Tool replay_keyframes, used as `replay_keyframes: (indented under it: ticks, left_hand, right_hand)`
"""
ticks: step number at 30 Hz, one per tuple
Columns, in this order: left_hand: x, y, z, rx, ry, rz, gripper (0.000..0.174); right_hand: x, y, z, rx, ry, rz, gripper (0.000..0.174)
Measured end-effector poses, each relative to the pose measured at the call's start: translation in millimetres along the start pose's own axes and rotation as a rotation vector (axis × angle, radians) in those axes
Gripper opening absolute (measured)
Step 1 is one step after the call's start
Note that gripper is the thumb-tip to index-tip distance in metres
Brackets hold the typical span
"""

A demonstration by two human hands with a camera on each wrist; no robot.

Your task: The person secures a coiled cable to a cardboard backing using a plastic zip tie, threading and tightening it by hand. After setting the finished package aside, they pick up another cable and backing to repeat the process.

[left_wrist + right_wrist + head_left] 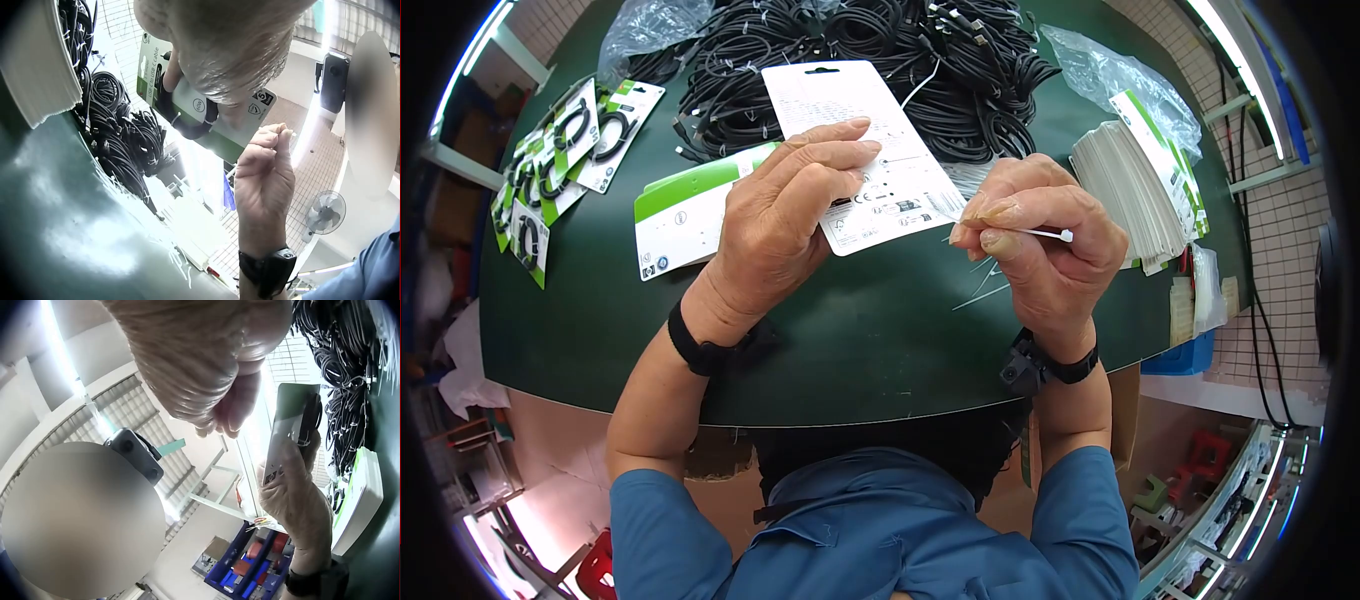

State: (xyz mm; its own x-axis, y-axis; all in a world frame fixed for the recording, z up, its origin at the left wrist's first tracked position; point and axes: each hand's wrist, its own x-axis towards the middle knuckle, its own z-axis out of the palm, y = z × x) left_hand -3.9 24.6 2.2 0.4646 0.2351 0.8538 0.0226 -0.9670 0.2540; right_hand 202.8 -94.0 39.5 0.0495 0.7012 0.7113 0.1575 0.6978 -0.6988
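Observation:
My left hand point(785, 200) grips a cardboard packaging card point(840, 105), its white printed back turned up toward the head view. On the card's green and grey front, the left wrist view shows a coiled black cable point(190, 129) held against it. Close beside the card's lower right corner, my right hand point(1045, 235) pinches a thin white cable tie point(1048, 233) between thumb and fingertips. The tie's small square head sticks out to the right of the fingers. In the left wrist view, the right hand's fingertips are bunched together.
Bundled black cables point(870, 40) pile up at the back. Finished cards with cables point(550, 160) lie at the left. A green-and-white card stack point(685, 225) sits behind the left hand, another stack point(1130, 190) at the right. Loose ties point(985, 292) and plastic bags point(1125, 85) lie on the green table point(850, 370).

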Motion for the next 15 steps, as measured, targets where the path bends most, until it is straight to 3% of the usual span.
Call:
replay_keyframes:
  ticks: [11, 15]
  left_hand:
    - [2.1, 1.8, -1.4, 0.004, -0.008, 0.019, 0.03]
    - [1.8, 1.3, -1.4, 0.017, -0.009, 0.029, 0.029]
  right_hand:
    - [0.3, -0.6, 0.6, 0.006, 0.012, 0.051, 0.02]
    - [1.9, 1.7, -4.9, -0.057, -0.109, -0.019, 0.013]
